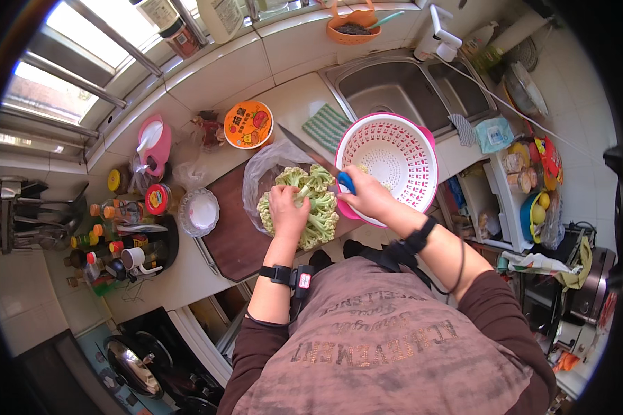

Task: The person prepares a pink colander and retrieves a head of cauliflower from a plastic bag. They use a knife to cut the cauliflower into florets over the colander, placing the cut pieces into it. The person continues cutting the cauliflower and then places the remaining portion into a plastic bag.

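A head of cauliflower [319, 220] with pale green stems lies partly on a clear plastic bag [259, 168] over a dark brown cutting board [223, 223]. My left hand [289, 210] grips the cauliflower from above, fingers among its florets. In my right hand [366, 194] is a kitchen knife [309, 150] by its blue handle, the blade pointing away towards the wall. Just beyond that hand stands a white and pink colander [394, 150], with a few small floret bits in it. My right hand overlaps the colander's near side; whether they touch, I cannot tell.
A double steel sink [389, 85] lies behind the colander, beside a striped green cloth [327, 127]. An orange tub [249, 124] stands at the back. Left of the board are a glass bowl [199, 211] and several sauce bottles [119, 228]. A stove [161, 358] is at lower left.
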Demonstrator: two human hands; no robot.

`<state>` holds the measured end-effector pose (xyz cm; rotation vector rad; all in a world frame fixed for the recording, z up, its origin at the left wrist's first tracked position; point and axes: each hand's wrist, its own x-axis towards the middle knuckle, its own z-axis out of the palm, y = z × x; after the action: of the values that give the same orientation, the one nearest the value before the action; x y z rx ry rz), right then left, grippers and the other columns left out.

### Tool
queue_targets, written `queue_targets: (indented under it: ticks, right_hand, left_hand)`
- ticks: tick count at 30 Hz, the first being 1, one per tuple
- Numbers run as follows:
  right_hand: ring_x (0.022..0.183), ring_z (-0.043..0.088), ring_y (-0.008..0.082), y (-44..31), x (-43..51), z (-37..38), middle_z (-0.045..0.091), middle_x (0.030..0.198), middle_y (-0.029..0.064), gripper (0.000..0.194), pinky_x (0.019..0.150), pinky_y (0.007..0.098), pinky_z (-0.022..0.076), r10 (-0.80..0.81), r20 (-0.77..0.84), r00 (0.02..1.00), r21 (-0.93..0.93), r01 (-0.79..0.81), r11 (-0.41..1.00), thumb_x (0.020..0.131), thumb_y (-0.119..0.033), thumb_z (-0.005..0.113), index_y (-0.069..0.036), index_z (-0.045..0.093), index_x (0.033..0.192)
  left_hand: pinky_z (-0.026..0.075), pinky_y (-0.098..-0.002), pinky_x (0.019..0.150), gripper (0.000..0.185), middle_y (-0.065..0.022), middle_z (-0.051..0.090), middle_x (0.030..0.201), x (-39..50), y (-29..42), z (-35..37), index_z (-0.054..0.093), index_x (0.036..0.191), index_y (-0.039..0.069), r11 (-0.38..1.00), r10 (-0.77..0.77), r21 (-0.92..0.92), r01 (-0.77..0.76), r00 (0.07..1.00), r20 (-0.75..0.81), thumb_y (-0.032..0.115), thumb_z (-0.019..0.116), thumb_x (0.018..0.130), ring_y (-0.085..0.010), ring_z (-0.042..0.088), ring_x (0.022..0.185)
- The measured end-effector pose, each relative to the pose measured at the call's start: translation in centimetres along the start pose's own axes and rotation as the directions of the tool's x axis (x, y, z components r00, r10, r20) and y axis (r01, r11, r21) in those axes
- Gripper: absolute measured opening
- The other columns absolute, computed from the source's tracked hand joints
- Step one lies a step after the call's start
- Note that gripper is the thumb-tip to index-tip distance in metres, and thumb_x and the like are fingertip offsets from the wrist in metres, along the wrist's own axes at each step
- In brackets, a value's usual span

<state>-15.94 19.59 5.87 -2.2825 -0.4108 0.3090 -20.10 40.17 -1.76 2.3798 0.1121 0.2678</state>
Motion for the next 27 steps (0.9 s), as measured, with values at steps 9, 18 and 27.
queue_targets:
  ticks: [9, 18, 27]
  right_hand:
    - [0.094, 0.061, 0.0402, 0.5, 6.6, 5.5, 0.061, 0.106, 0.0167, 0.04, 0.077, 0.0483, 0.0491, -0.027, 0.086, 0.996, -0.331, 0.054, 0.942, 0.077, -0.006, 0.063, -0.009, 0.047, 0.113]
    - [0.083, 0.067, 0.0336, -1.5, 6.4, 1.2, 0.067, 0.09, 0.0173, 0.039, 0.071, 0.0394, 0.0536, -0.075, -0.075, 0.994, 0.094, 0.082, 0.992, 0.079, -0.01, 0.07, -0.007, 0.049, 0.112]
    - [0.08, 0.068, 0.0337, 8.8, -0.4, -5.0, 0.068, 0.089, 0.0133, 0.037, 0.069, 0.0397, 0.0539, 0.089, -0.239, 0.967, -0.007, -0.093, 0.996, 0.078, -0.005, 0.07, -0.007, 0.051, 0.11]
  left_hand:
    - [0.042, -0.0432, 0.087, 0.026, -0.0134, 0.05, 0.1, -1.0, -0.5, -0.8, 0.058, 0.09, 0.005, 0.998, -0.057, -0.045, 0.053, 0.995, -0.079, 0.011, 0.072, 0.069, -0.0335, 0.049, 0.1]
    - [0.042, -0.0423, 0.088, 0.027, -0.0125, 0.051, 0.1, -1.3, -0.8, -1.2, 0.059, 0.091, 0.005, 0.986, -0.133, -0.111, 0.121, 0.986, -0.098, 0.011, 0.073, 0.069, -0.033, 0.049, 0.1]
    - [0.04, -0.0418, 0.091, 0.039, -0.0136, 0.048, 0.108, -1.7, -0.1, -0.8, 0.06, 0.098, 0.006, 0.996, -0.092, -0.005, 0.093, 0.974, -0.206, 0.022, 0.079, 0.068, -0.0335, 0.046, 0.106]
